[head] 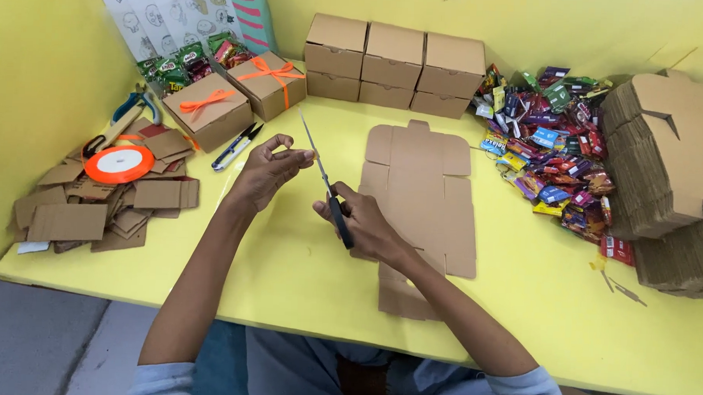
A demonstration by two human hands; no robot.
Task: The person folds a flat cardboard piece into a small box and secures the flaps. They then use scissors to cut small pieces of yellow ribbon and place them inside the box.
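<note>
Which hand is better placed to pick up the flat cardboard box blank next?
Probably the left hand: its fingers only pinch near the blade tip, apart from any handle. The right hand grips the black-handled scissors above the flat brown cardboard blank.

- We see scissors (326, 181) with thin, shiny metal blades and a dark, matt plastic handle, held in the right hand (364, 221).
- The flat box blank (426, 192) is matt brown cardboard, like the scraps (94, 208) at the table's left edge.
- The table (286, 273) looks smooth, yellow and slightly glossy.
- The sweet wrappers (552, 150) near the far right are glossy foil or plastic.
- The orange ribbon roll (119, 164) has a satin sheen.
</note>
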